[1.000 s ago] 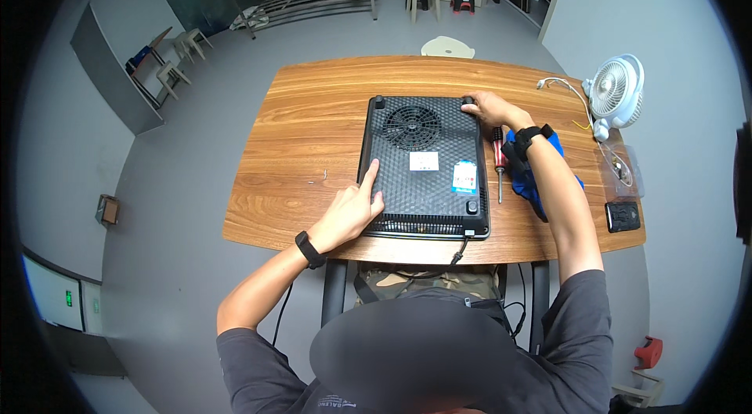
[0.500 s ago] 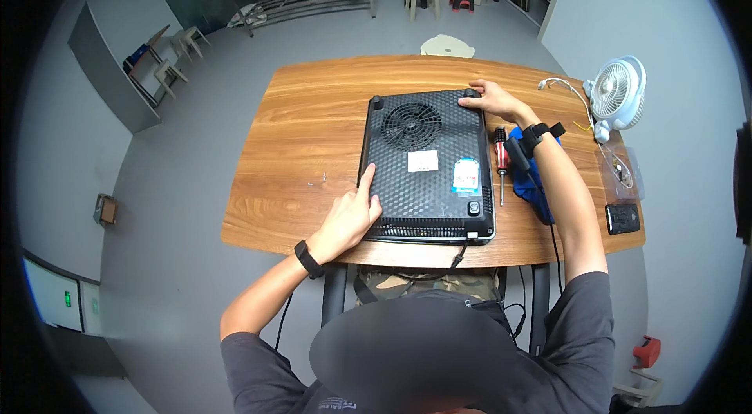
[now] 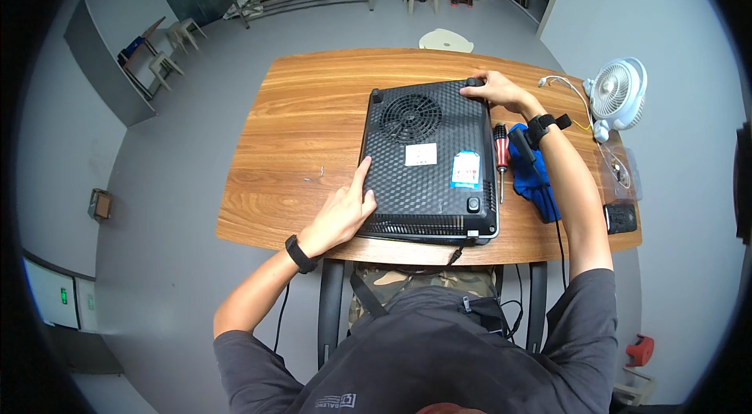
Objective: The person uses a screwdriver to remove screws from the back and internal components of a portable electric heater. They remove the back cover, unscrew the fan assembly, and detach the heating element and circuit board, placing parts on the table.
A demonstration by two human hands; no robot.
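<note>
A black induction cooker (image 3: 399,187) lies bottom up on the wooden table, showing a round fan grille (image 3: 410,118), corner feet and two stickers. My left hand (image 3: 345,210) grips its left edge, with index finger and thumb at the rim and the other fingers partly hidden. At the far right corner, my right hand (image 3: 501,91) is closed round the edge, thumb on top by the foot. A red and black screwdriver (image 3: 501,151) lies just right of the cooker, beside a blue cloth (image 3: 536,187). Small screws (image 3: 318,173) rest left of it.
A white fan (image 3: 619,93) stands at the table's right end, near a clear plastic box (image 3: 623,171) and a black box-shaped item (image 3: 620,218). The cooker's cord (image 3: 456,256) hangs over the near edge. A pale stool (image 3: 446,40) stands beyond the table.
The cooker's far right corner has risen slightly with my right hand. My left hand has slid a little along the left edge, and its index finger has come off the top. The view has shifted slightly.
</note>
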